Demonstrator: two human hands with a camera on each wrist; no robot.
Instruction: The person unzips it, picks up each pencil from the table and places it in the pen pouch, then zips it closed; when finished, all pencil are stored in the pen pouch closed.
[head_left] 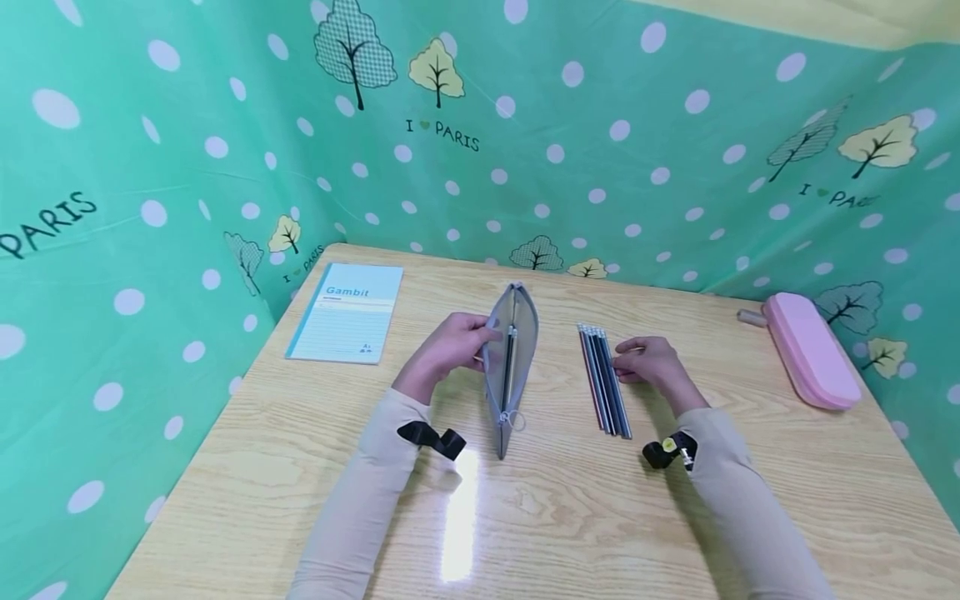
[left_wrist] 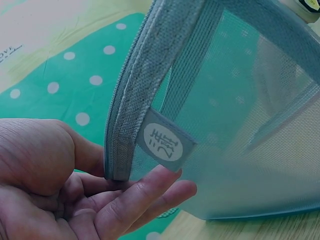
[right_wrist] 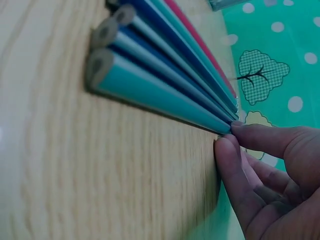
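My left hand (head_left: 457, 340) grips one side of a grey mesh zipper pouch (head_left: 531, 333), which stands upright with its top unzipped. In the left wrist view the thumb and fingers (left_wrist: 135, 202) hold the pouch's zipped edge (left_wrist: 145, 80) beside a small label (left_wrist: 167, 142). A few pencils (head_left: 511, 354) show inside the pouch. To its right, several pencils (head_left: 600, 379) lie side by side on the table. My right hand (head_left: 651, 364) pinches the far end of the outermost pencil (right_wrist: 160, 95) between thumb and index finger, as the right wrist view shows.
A light blue notebook (head_left: 348, 312) lies at the table's back left. At the right edge is a pink pencil case (head_left: 810, 350), with a small grey object (head_left: 752, 317) beside it. Green dotted cloth (head_left: 480, 200) hangs behind the wooden table (head_left: 555, 517).
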